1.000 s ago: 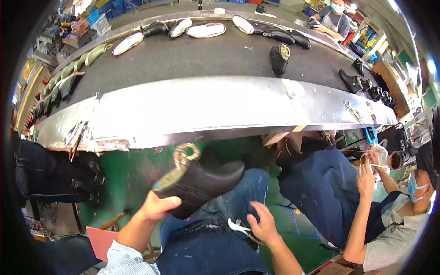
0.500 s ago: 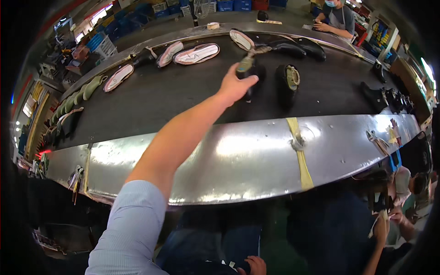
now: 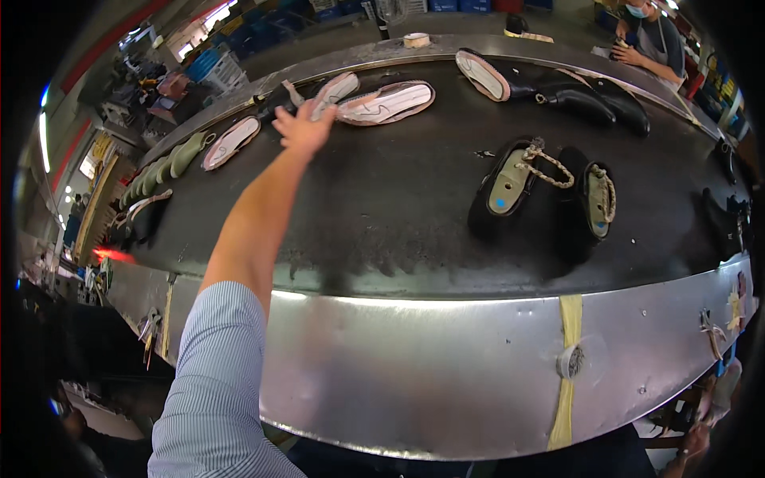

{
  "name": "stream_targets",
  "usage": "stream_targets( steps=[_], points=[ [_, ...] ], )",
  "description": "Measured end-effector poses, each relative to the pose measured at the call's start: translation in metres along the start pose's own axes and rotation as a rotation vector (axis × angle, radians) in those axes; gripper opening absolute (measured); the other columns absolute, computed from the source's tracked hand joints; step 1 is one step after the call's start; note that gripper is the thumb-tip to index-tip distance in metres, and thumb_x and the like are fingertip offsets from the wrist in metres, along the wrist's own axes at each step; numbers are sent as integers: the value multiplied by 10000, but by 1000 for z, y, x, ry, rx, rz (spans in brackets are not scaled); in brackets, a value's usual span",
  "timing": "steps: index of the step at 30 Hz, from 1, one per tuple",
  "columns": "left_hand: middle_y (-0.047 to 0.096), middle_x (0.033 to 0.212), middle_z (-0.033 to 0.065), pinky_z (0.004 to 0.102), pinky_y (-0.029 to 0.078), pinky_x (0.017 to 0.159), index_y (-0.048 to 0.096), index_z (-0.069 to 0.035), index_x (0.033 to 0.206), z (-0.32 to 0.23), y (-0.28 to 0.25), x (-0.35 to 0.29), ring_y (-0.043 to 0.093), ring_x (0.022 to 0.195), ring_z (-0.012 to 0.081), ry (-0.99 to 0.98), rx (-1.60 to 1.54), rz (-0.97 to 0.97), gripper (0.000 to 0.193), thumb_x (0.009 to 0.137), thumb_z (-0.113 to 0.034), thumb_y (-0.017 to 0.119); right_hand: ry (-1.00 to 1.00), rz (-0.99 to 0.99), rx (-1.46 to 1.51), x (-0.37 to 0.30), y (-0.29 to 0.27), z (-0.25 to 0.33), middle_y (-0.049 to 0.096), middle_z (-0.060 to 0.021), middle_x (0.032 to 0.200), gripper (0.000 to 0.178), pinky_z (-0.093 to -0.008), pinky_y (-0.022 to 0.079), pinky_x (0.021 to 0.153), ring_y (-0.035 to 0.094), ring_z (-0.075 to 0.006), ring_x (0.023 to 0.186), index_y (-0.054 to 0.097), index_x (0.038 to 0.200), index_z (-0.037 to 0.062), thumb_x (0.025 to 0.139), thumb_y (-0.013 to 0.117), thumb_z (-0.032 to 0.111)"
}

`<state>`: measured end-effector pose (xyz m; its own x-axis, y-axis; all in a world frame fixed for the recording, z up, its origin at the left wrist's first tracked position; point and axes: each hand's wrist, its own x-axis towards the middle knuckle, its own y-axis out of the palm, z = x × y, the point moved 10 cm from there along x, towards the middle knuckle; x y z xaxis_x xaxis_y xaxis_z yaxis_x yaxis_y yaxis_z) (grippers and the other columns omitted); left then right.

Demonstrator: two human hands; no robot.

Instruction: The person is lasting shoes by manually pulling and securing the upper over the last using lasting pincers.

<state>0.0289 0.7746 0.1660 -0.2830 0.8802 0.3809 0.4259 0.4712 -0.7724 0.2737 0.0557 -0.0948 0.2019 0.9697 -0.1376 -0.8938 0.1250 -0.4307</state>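
My left hand reaches far over the dark belt, its fingers spread and nothing seen in them. Just beyond it are a shoe piece with a pale insole and a black shoe upper; whether the fingertips touch either, I cannot tell. A second pale-insoled shoe piece lies to the right of the hand, another to its left. Farther right, two black shoes on green lasts stand on the belt: one with a braided cord loop, one beside it. My right hand is out of the picture.
A metal ledge runs along the near side, with a yellow strip and a small cup of metal bits. Green lasts line the far left; black shoes lie at the back right. A masked person works across the belt.
My left hand has let go of the black shoe on its last, which now stands beside the other one, and has swung left toward the pale-insoled pieces. My right hand has left the picture.
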Motion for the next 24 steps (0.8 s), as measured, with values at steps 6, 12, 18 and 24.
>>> stream_targets(
  steps=[6, 12, 18, 24],
  points=[
    [26, 1619, 216, 469, 158, 1192, 556, -217, 1395, 35, 43, 75, 29, 1496, 391, 31, -378, 260, 918, 727, -847, 541, 47, 20, -32, 17, 9, 9, 611, -170, 1169, 366, -455, 437, 966, 557, -376, 1107, 620, 1123, 40, 825, 722, 228],
    [176, 1582, 265, 449, 309, 1136, 458, -151, 1464, -17, 65, 42, 282, 1440, 375, 164, 252, 344, 1062, 666, -831, 626, 78, 18, -117, 15, 3, 27, 608, -173, 1153, 356, -453, 437, 953, 553, -379, 1092, 615, 1109, 42, 834, 713, 246],
    [580, 1278, 301, 391, 444, 1025, 545, 31, 1336, -9, 59, 22, 566, 1208, 377, 275, 10, 331, 868, 802, -644, 663, 86, -27, -207, -1, -5, 47, 606, -177, 1136, 347, -451, 438, 939, 550, -381, 1078, 611, 1096, 44, 843, 704, 264],
    [664, 1028, 303, 437, 506, 875, 658, 41, 1136, 17, -26, -52, 651, 1012, 408, 383, 5, 412, 691, 823, -575, 670, 64, -45, -229, -42, 4, 77, 604, -180, 1120, 340, -448, 439, 926, 546, -383, 1064, 607, 1083, 47, 852, 695, 281]
  ],
)
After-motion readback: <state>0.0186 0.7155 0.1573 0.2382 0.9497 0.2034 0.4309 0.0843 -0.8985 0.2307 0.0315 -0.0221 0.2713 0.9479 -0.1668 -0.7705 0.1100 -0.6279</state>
